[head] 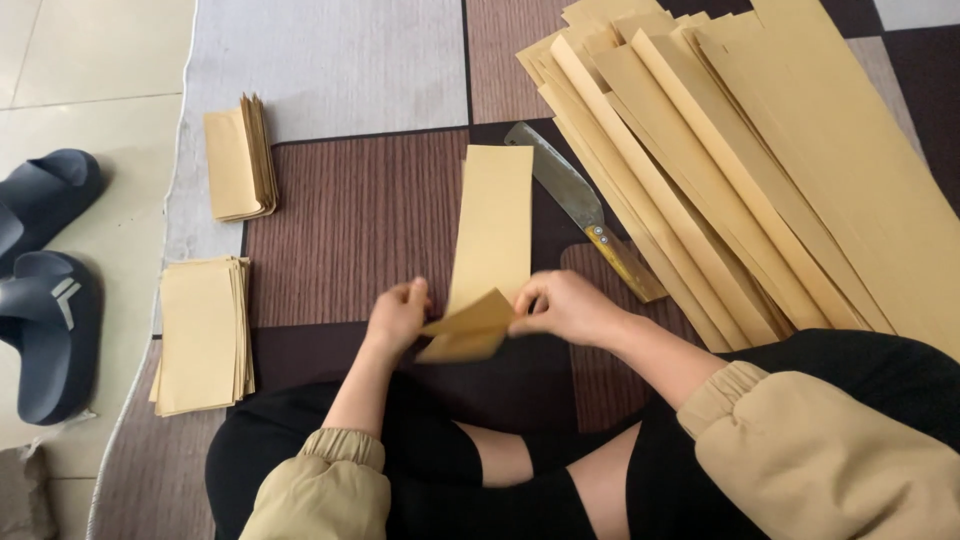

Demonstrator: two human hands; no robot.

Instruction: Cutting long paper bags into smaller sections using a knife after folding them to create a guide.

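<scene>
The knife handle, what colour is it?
The knife handle is yellowish-brown with small dark rivets, seen best in the head view, beside the paper strips.

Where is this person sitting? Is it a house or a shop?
Probably a home floor. The person sits cross-legged on a patchwork rug laid over pale floor tiles, and dark slippers wait beside it. Both hands fold a yellow paper strip near a big knife.

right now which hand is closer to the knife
Right. The right hand sits just beside the knife handle, pinching the folded paper strip. The left hand is further away, across the strip.
</scene>
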